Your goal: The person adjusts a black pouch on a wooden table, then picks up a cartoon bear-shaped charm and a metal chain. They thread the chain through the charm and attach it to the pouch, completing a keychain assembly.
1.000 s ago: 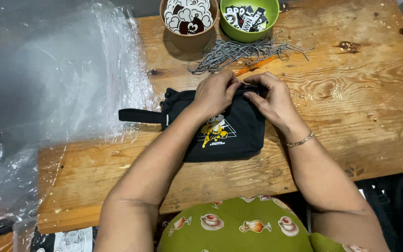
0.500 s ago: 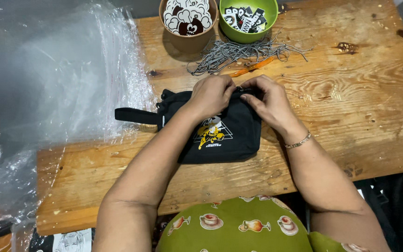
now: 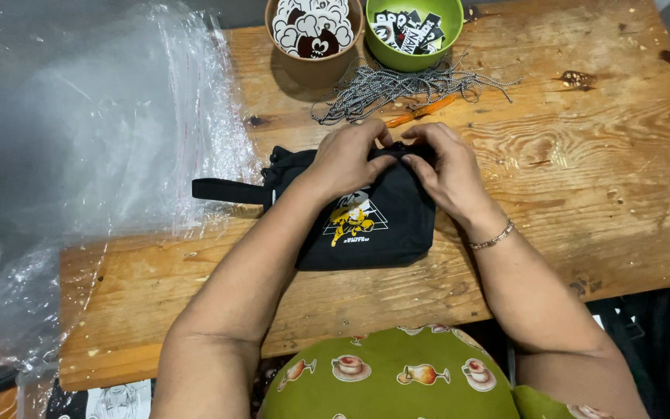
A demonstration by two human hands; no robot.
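Note:
A small black pouch (image 3: 374,233) with a yellow and white print lies flat on the wooden table (image 3: 599,194), its black strap (image 3: 222,190) sticking out to the left. My left hand (image 3: 347,159) and my right hand (image 3: 447,167) both pinch the pouch's top edge, fingertips almost touching in the middle. What the fingertips hold there is hidden. A thin bracelet (image 3: 492,239) sits on my right wrist.
A brown bowl (image 3: 316,35) and a green bowl (image 3: 412,31) of stickers stand at the table's far edge. Speckled cords (image 3: 397,81) and an orange tool (image 3: 420,111) lie just beyond my hands. Clear plastic bags (image 3: 102,132) pile up on the left.
The pouch and both hands have stayed nearly in place; my fingers have shifted slightly along the pouch's top edge.

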